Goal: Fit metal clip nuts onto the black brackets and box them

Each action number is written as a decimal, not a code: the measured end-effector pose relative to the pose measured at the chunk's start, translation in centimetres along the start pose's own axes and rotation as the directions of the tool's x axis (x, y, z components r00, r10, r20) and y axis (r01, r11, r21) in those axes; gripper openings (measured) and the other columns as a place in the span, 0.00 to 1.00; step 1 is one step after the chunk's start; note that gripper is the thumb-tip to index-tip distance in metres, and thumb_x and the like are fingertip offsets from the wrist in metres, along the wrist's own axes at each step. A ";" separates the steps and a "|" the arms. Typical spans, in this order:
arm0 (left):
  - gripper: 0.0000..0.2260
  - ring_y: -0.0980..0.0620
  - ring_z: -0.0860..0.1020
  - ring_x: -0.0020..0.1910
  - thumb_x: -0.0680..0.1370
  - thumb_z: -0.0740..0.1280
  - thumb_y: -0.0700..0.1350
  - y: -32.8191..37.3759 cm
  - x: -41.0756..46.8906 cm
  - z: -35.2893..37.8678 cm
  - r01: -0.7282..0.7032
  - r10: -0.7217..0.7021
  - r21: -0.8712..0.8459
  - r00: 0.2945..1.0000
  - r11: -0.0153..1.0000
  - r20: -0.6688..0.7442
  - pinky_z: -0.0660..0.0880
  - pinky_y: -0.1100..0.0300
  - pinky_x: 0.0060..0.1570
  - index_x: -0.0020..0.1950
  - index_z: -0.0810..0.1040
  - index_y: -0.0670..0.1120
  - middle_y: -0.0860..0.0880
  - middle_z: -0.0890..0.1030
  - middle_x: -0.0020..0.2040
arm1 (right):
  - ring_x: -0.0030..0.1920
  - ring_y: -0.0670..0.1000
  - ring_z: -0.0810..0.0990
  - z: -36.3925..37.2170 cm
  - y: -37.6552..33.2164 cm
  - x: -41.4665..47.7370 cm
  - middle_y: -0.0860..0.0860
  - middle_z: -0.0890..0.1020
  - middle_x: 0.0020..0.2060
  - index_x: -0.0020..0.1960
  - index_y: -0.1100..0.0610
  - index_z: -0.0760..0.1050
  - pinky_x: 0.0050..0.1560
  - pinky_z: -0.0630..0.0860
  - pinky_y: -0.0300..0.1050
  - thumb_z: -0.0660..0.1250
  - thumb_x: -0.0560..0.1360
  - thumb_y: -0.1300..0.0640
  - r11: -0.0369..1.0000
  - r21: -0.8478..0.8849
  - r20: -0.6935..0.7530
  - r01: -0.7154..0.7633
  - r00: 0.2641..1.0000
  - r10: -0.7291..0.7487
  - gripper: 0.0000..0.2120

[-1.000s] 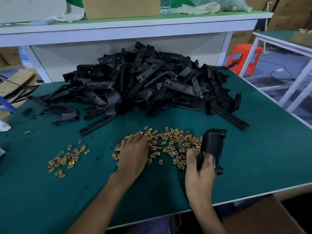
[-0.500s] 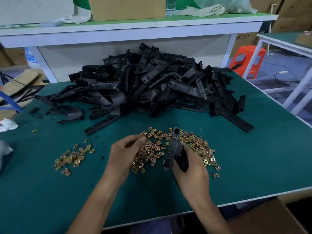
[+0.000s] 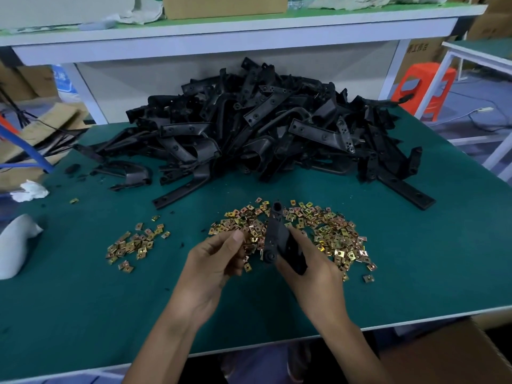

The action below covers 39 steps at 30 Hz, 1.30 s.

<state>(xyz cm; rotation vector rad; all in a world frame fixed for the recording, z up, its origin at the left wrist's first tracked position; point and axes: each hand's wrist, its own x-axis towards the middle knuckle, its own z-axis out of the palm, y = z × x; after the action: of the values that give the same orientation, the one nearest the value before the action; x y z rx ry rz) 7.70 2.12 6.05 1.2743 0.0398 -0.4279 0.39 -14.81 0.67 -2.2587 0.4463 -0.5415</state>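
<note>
Our right grip is closed round a black bracket. It holds the lower end, so the drilled arm points up toward 12 o'clock, above the big scatter of clip nuts. Our left grip sits just beside the bracket at its 9 o'clock, thumb bent toward curled fingers. Whether a nut is pinched there we cannot tell.

The clip nuts lie on the green counter, spreading from 12 to 3 o'clock of both grips. One nut lies just under the left fingertips. A small pile of nuts lies well apart at 9 o'clock. The heap of brackets fills the far side of the counter at 12 o'clock, apart from the nuts.

At 5 o'clock, below the counter's near edge, we see a cardboard box; its inside is out of sight. On the shelf at 12 o'clock a second carton shows only its side wall.
</note>
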 end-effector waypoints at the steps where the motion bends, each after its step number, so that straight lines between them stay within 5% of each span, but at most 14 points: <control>1: 0.12 0.56 0.76 0.30 0.70 0.73 0.46 0.0 0.0 -0.1 0.012 -0.011 -0.028 1.000 1.000 0.015 0.75 0.65 0.30 0.49 0.85 0.40 0.48 0.79 0.34 | 0.55 0.50 0.83 0.0 0.1 0.0 0.45 0.84 0.59 0.73 0.43 0.72 0.49 0.77 0.44 0.72 0.74 0.40 1.000 -0.001 -0.003 0.001 1.000 -0.001 0.29; 8: 0.06 0.51 0.84 0.42 0.82 0.64 0.37 -0.1 -0.5 0.1 0.013 -0.012 -0.019 0.998 1.000 0.058 0.81 0.60 0.39 0.55 0.80 0.40 0.42 0.86 0.48 | 0.54 0.52 0.84 0.2 0.2 0.1 0.46 0.84 0.57 0.73 0.43 0.73 0.49 0.80 0.52 0.69 0.74 0.37 0.999 0.005 -0.001 0.044 0.999 -0.044 0.29; 15: 0.08 0.49 0.82 0.44 0.79 0.67 0.38 -0.7 -1.3 0.7 -0.028 0.029 -0.029 1.000 0.999 0.006 0.80 0.61 0.42 0.56 0.84 0.40 0.42 0.85 0.47 | 0.50 0.52 0.85 -0.1 -0.4 -0.1 0.46 0.86 0.53 0.71 0.43 0.76 0.44 0.80 0.50 0.58 0.73 0.28 0.994 -0.050 -0.054 0.096 0.994 -0.098 0.33; 26: 0.04 0.52 0.82 0.39 0.77 0.72 0.37 -1.3 -1.5 0.7 -0.049 0.056 0.091 0.995 0.995 -0.077 0.79 0.64 0.38 0.48 0.86 0.44 0.42 0.86 0.43 | 0.46 0.53 0.86 0.1 -0.1 -0.2 0.45 0.85 0.50 0.70 0.43 0.77 0.37 0.78 0.48 0.63 0.75 0.32 0.985 -0.126 -0.093 0.116 0.987 -0.128 0.28; 34: 0.12 0.53 0.82 0.40 0.76 0.74 0.40 -0.4 -1.0 0.4 -0.040 0.000 0.319 0.992 0.947 0.126 0.76 0.64 0.39 0.53 0.84 0.58 0.45 0.84 0.39 | 0.38 0.53 0.85 0.4 0.2 -0.2 0.47 0.85 0.43 0.67 0.47 0.81 0.28 0.74 0.45 0.71 0.75 0.39 0.957 -0.231 -0.150 0.175 0.965 -0.213 0.23; 39: 0.05 0.56 0.82 0.39 0.80 0.70 0.46 -0.5 0.5 0.7 -0.119 0.067 0.318 0.983 0.941 0.169 0.76 0.65 0.38 0.53 0.85 0.50 0.48 0.86 0.42 | 0.43 0.49 0.83 0.0 0.1 0.0 0.43 0.84 0.46 0.68 0.38 0.76 0.39 0.78 0.48 0.65 0.73 0.33 1.000 0.007 -0.112 -0.003 0.994 0.004 0.25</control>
<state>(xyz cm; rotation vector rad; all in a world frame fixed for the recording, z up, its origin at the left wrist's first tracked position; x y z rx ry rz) 7.83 1.21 5.72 1.5580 -0.2328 -0.4642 0.37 -14.89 0.60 -2.2276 0.5037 -0.6700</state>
